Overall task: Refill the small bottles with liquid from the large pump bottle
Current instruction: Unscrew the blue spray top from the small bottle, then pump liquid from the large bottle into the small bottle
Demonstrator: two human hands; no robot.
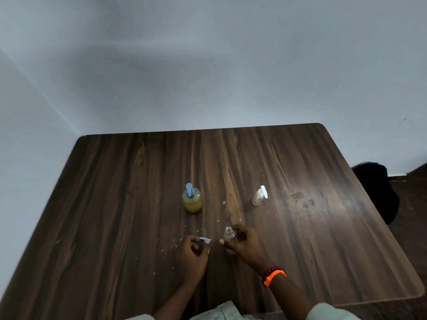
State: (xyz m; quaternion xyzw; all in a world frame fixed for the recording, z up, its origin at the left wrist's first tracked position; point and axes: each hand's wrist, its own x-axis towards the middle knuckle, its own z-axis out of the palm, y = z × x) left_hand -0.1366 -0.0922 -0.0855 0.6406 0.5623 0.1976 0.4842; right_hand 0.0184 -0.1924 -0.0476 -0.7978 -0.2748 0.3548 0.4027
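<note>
Two small bottles: I am counting one open in my right hand [242,243], low centre of the frame, and a second small bottle with a white pump top [259,196] standing right of centre on the wooden table [115,204].
Right grip: I am curling my fingers and thumb round the clear small bottle [229,234], keeping it upright with its bare neck showing.
Left grip: I am pinching the little blue pump cap [205,239] between my fingertips in my left hand [194,252], just beside the open bottle and not on it.
Source: I am looking at the large pump bottle [192,199], upper left of my hands, standing well apart from them with yellowish liquid inside and its blue pump on.
Progress: I am judging this as early; one small bottle is uncapped, and it is looking empty or nearly so.
Left to do: I am still needing to fill this bottle, cap it, then open, fill and close the white-topped one.
Hard to see: I am unable to read the level in either clear bottle, and my palm is hiding the lower half of the held one.
Cut off: I am seeing only my forearms and sleeves at the bottom edge.
</note>
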